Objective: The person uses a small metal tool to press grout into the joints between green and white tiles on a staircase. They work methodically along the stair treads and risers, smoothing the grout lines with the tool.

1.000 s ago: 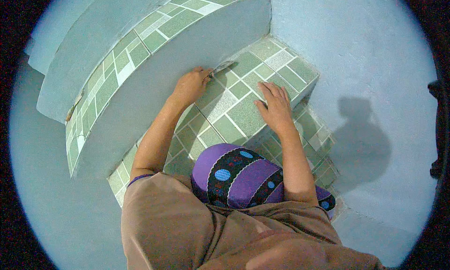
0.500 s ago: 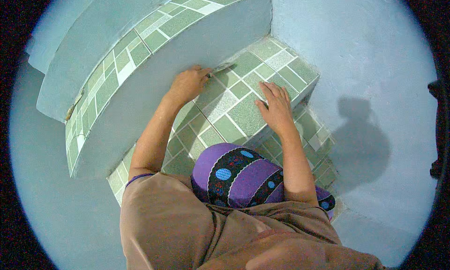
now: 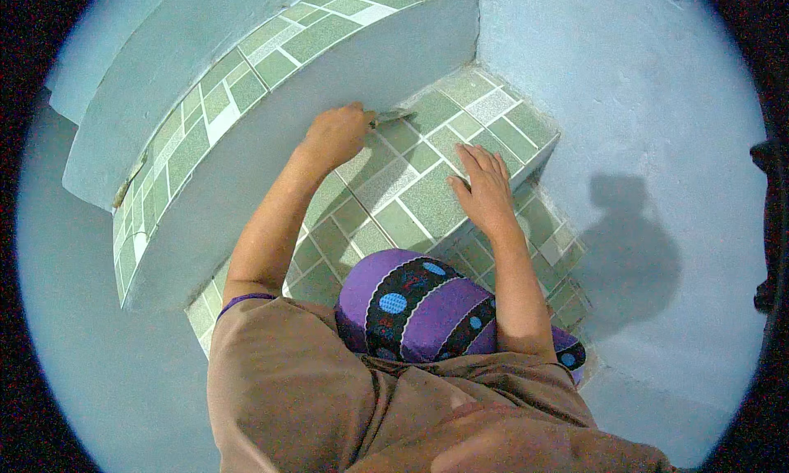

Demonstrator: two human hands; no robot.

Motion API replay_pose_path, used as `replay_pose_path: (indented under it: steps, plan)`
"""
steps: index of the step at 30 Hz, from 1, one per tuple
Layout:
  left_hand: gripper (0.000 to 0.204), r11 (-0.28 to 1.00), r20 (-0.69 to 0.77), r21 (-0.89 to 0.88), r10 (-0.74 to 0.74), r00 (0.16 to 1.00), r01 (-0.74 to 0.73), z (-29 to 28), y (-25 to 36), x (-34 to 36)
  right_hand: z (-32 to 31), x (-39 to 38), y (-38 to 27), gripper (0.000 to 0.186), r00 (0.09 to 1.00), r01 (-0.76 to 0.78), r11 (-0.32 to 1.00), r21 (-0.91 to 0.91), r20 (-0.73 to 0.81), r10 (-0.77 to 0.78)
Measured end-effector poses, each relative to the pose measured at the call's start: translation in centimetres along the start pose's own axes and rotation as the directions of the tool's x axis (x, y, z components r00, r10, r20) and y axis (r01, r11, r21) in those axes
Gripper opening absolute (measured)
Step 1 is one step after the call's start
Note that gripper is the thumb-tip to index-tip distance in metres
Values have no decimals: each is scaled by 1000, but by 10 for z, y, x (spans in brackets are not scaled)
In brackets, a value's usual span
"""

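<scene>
My left hand (image 3: pixel 339 136) is closed around the handle of a thin metal-bladed tool (image 3: pixel 393 115), whose exact kind I cannot make out. Its blade points right, low over the green tiled step (image 3: pixel 427 198), near where the tread meets the grey-blue riser (image 3: pixel 394 58). Most of the handle is hidden by my fingers. Flat on the same step, toward its front edge, rests my right hand (image 3: pixel 483 177), fingers stretched out and holding nothing.
A higher tiled step (image 3: pixel 308 41) curves across the upper left, with a small brownish stick-like thing (image 3: pixel 130 181) at its left end. Lower tiles lie below the step's edge. My knee in purple patterned cloth (image 3: pixel 419 309) is close by. A blue-grey wall (image 3: pixel 649 103) stands at right.
My left hand has shifted slightly up and to the right, its wrist turned a little, with the tool still in it. My right hand stays in place.
</scene>
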State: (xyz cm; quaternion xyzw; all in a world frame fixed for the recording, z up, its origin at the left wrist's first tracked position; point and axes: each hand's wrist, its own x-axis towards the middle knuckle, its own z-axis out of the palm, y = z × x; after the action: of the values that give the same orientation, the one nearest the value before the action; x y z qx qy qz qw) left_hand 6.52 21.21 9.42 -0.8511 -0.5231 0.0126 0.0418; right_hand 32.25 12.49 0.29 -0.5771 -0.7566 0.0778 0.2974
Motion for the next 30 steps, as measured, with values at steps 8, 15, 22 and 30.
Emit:
replay_pose_path:
  steps: [8, 15, 22, 30]
  plan:
    - [30, 1000, 27, -7, -8, 1000, 9, 0, -2, 3, 1, 1, 1, 56, 1000, 4, 1000, 21, -14, -4]
    - [27, 997, -19, 14, 72, 997, -72, 4, -2, 19, 2, 0, 1, 56, 1000, 4, 1000, 7, -18, -4]
    - [27, 997, 9, 68, 48, 999, -48, -4, -8, -2, 1, 1, 0, 56, 1000, 5, 1000, 20, -18, -5]
    - [30, 989, -25, 112, 103, 994, -100, 3, 8, 30, 0, 1, 0, 57, 1000, 1, 1000, -17, -5, -1]
